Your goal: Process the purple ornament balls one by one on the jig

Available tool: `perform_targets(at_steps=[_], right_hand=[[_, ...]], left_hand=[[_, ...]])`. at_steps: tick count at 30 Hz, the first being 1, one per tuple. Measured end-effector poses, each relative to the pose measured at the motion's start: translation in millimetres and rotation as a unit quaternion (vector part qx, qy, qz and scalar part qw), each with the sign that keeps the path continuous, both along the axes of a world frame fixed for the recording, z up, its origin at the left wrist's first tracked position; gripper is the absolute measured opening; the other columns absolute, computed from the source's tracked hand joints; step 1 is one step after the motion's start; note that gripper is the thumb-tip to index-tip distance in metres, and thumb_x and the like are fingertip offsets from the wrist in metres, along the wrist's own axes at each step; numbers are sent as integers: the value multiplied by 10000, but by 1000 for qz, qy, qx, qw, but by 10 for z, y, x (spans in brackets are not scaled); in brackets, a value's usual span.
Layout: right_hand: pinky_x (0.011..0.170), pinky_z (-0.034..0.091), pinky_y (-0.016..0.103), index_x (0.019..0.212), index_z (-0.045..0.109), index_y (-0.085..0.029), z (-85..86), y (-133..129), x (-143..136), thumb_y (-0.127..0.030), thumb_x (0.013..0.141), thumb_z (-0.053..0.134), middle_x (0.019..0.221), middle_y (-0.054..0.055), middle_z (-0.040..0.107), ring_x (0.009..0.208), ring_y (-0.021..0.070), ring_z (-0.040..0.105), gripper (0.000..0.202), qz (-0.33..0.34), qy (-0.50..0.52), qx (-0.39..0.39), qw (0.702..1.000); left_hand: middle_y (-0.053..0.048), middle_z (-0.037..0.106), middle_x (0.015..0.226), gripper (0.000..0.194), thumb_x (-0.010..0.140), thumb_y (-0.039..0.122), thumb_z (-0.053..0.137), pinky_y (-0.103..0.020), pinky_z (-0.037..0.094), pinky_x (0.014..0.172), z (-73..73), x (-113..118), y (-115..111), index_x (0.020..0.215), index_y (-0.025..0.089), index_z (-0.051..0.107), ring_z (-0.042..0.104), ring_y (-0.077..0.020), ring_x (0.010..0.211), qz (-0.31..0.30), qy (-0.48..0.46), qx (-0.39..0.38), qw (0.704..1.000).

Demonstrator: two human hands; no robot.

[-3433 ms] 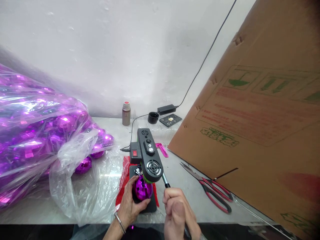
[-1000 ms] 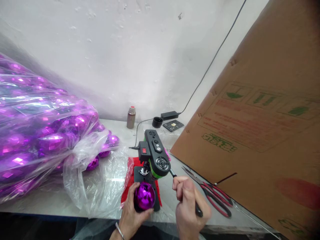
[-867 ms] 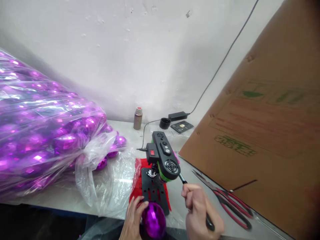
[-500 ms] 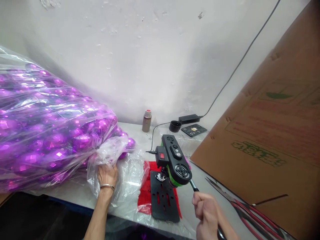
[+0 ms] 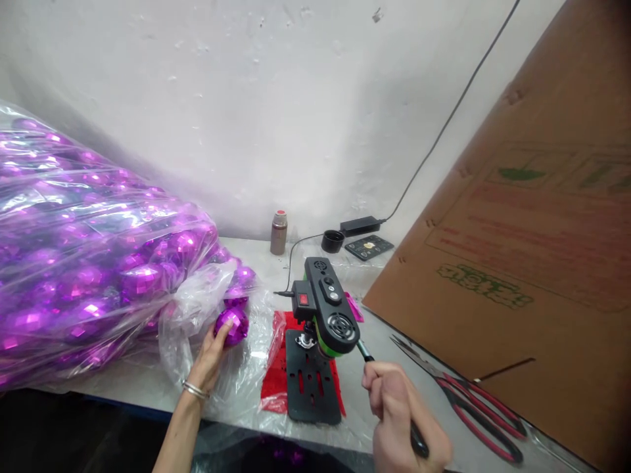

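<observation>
My left hand (image 5: 215,353), with a bracelet at the wrist, grips a shiny purple ball ornament (image 5: 235,326) at the mouth of a clear plastic bag (image 5: 192,289) packed with such balls. My right hand (image 5: 404,414) is wrapped round a black-handled tool (image 5: 367,355) with a metal shaft. The shaft's far end is hidden at the black machine head (image 5: 331,305), which has fan grilles, a red switch and a green edge. This head stands on a black slotted base plate (image 5: 313,381) over red cloth (image 5: 273,384).
Scissors (image 5: 456,387) with red and black handles lie at the right beside a large cardboard box (image 5: 532,217). Behind stand a thermos flask (image 5: 279,233), a black cup (image 5: 332,241), a power adapter (image 5: 361,226) and a flat black device (image 5: 369,247). A cord runs up the wall.
My left hand has come out from under the bag's plastic and now holds a purple ball. The right hand keeps its grip on the handle. The whole view has shifted slightly.
</observation>
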State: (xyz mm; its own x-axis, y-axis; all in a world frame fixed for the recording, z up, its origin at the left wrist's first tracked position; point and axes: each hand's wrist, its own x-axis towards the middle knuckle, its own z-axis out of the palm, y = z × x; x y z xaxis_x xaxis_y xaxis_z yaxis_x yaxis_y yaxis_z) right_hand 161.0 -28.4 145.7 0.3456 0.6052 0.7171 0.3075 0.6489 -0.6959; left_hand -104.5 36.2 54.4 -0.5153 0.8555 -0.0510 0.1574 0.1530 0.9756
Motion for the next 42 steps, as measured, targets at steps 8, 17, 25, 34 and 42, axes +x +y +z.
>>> perform_targets(at_steps=[8, 17, 25, 34, 42], right_hand=[[527, 400, 252, 662, 478, -213, 211, 37, 52, -208, 1103, 500, 604, -30, 485, 557, 109, 502, 441, 32, -44, -1, 999], [540, 416, 240, 739, 511, -212, 173, 11, 58, -124, 1093, 460, 649, -23, 518, 577, 104, 515, 369, 37, -67, 3, 997], [546, 401, 235, 763, 483, -219, 120, 5, 60, -74, 1077, 447, 668, -28, 484, 599, 99, 512, 347, 42, -66, 6, 997], [556, 393, 226, 773, 486, -219, 132, 5, 64, -87, 1082, 449, 673, -34, 487, 599, 90, 506, 338, 41, -65, -4, 997], [571, 404, 231, 810, 522, -218, 112, -5, 81, -72, 1080, 445, 694, -32, 490, 620, 95, 507, 317, 53, -71, -5, 996]], left_hand=[[-134, 792, 1238, 770, 802, 603, 843, -454, 582, 1088, -346, 883, -429, 1385, 191, 554, 772, -300, 1153, -96, -230, -8, 969], [-177, 734, 1305, 908, 691, 661, 904, -522, 489, 1168, -476, 1095, -409, 1363, 183, 523, 705, -354, 1261, -151, -192, 9, 970], [-143, 771, 1304, 790, 711, 651, 902, -512, 534, 1126, -359, 1053, -508, 1321, 206, 669, 715, -360, 1249, -149, -389, -30, 909], [-177, 729, 1340, 831, 709, 601, 879, -575, 520, 1149, -462, 1071, -492, 1362, 180, 584, 700, -388, 1274, -140, -115, 9, 983], [-215, 579, 1572, 801, 821, 415, 812, -666, 433, 1245, -758, 1219, -457, 1516, 195, 482, 528, -429, 1508, -187, 119, 123, 967]])
